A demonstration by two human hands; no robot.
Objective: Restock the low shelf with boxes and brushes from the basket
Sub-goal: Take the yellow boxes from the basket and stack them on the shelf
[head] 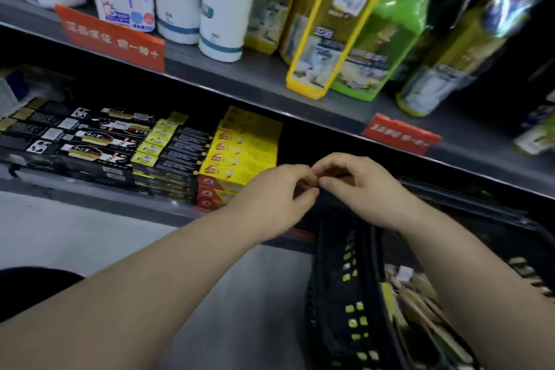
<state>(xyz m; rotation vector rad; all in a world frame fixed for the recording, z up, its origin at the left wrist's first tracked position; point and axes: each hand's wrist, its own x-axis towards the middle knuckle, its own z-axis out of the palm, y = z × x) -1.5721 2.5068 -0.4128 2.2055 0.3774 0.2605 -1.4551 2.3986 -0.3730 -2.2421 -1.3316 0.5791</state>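
2 curled hands, left hand (274, 192) touching right hand (357, 186), above black basket (339, 294)

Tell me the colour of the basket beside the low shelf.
Black basket, with small yellow-green flecks showing through its mesh; head view.

Free room: dark gap on the low shelf (168, 207) right of the yellow boxes (240, 147).
Obstacles: upper shelf edge (300, 117) overhead; basket rim (450, 198) in front.

Low shelf (168, 206) with flat rows of black boxes (90, 141) and yellow boxes (243, 150).
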